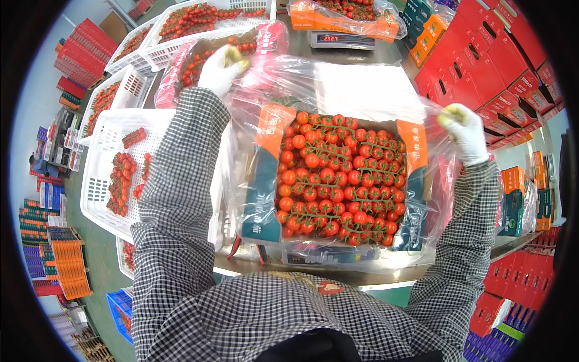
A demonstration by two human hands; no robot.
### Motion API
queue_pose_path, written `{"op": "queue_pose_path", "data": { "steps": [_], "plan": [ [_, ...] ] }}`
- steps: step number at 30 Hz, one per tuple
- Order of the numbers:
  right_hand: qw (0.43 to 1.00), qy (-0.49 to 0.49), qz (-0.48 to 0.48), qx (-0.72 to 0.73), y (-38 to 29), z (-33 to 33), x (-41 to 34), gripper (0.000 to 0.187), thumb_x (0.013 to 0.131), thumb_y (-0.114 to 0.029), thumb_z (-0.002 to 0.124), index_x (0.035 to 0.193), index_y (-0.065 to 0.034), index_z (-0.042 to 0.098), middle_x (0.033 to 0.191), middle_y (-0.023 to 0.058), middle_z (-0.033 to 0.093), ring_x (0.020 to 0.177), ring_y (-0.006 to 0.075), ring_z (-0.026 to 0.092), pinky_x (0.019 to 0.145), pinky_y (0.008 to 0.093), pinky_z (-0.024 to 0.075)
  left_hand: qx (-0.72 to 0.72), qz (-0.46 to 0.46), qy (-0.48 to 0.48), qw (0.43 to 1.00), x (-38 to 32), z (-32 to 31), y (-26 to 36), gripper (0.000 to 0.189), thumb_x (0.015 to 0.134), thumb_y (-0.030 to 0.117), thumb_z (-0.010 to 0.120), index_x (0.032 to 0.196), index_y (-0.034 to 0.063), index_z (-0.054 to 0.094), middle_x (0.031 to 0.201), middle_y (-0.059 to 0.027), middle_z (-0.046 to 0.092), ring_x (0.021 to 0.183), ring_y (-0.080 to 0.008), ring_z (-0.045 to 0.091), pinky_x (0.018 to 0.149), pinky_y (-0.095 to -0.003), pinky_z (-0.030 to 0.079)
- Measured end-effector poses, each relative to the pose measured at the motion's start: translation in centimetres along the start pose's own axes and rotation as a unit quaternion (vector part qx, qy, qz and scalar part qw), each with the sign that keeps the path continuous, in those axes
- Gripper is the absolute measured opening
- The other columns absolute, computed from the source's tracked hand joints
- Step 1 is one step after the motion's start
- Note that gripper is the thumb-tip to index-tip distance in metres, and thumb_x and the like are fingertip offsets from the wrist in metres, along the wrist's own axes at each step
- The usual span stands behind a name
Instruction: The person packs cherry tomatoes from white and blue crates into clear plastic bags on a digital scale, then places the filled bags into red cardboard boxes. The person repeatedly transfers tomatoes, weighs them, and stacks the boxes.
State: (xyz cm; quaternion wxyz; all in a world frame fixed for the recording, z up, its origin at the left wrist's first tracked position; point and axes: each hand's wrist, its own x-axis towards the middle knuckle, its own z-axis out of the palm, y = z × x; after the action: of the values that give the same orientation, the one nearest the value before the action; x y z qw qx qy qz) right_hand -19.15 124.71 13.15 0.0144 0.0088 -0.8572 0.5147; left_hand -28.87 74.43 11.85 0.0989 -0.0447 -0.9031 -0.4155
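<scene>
Both of my hands wear white gloves with yellowed fingertips. My left hand [224, 70] grips one side of a clear plastic bag [294, 81], above a red box of tomatoes. On the other side, my right hand [463, 131] pinches the same film, which stretches between the two hands. Before me stands a carton [262, 199] with orange and dark teal panels, inside the film. Rows of red cherry tomatoes on the vine [339, 181] fill it, their green stems lying crosswise. A white sheet [362, 88] lies behind the carton, partly under the film.
White plastic crates [102, 181] with tomato trusses line the left. A red tomato box [165, 86] sits beyond my left hand. At the back, a digital scale [342, 40] bears an orange box [303, 16]. Red cartons [475, 59] are stacked at right. Red-handled cutters [234, 246] lie near the front edge.
</scene>
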Motion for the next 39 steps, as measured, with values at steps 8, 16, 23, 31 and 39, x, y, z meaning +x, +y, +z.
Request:
{"op": "queue_pose_path", "data": {
  "steps": [8,16,23,31,39],
  "plan": [
    [0.946,0.189,0.010,0.265,1.6,-3.1,-7.3,0.051,0.083,-0.010,0.071,0.129,0.0018,0.050,0.101,0.0035,0.064,0.085,0.0099,0.061,0.071,0.0218,0.0487,-0.228,0.155,0.152,0.949,-8.5,-7.2,7.6,0.079,0.081,0.018,0.074,0.143,0.0046,0.027,0.116,-0.0136,0.054,0.100,-0.0228,0.059,0.080,-0.0329,0.052],
    [0.991,0.076,0.084,0.066,2.4,-2.0,-17.8,0.024,0.083,-0.007,0.068,0.105,0.0037,0.063,0.078,0.0039,0.065,0.065,0.0089,0.059,0.060,0.0199,0.0463,-0.228,-0.179,-0.110,0.951,-23.7,-4.0,-0.5,0.066,0.077,0.006,0.073,0.136,0.0043,0.044,0.097,-0.0099,0.065,0.071,-0.0119,0.060,0.063,-0.0273,0.051],
    [0.941,0.192,0.166,0.222,2.6,-0.7,-22.4,0.049,0.085,-0.020,0.070,0.128,-0.0055,0.050,0.080,0.0046,0.065,0.063,0.0105,0.061,0.054,0.0224,0.0474,-0.333,-0.154,0.155,0.917,-26.9,-8.6,1.9,0.070,0.086,0.012,0.067,0.144,0.0043,0.029,0.100,-0.0117,0.065,0.072,-0.0147,0.065,0.053,-0.0268,0.052],
    [0.942,0.332,0.029,0.041,-0.6,-5.9,-26.6,0.034,0.082,-0.002,0.064,0.116,-0.0011,0.058,0.069,-0.0024,0.058,0.054,0.0034,0.047,0.046,0.0164,0.0340,-0.438,-0.096,0.119,0.886,-32.1,-7.1,6.8,0.073,0.082,0.000,0.060,0.146,0.0019,0.026,0.077,0.0003,0.056,0.048,-0.0018,0.038,0.037,-0.0151,0.028],
    [0.825,-0.038,-0.282,-0.488,-7.7,3.2,-26.9,0.086,0.061,-0.016,0.078,0.139,-0.0127,0.042,0.136,0.0156,0.045,0.133,0.0318,0.036,0.111,0.0487,0.0257,0.053,0.343,-0.157,0.925,-33.6,-2.8,12.9,0.099,0.065,0.037,0.082,0.144,0.0050,0.031,0.141,-0.0188,0.042,0.137,-0.0356,0.033,0.112,-0.0529,0.022]
  ]
}}
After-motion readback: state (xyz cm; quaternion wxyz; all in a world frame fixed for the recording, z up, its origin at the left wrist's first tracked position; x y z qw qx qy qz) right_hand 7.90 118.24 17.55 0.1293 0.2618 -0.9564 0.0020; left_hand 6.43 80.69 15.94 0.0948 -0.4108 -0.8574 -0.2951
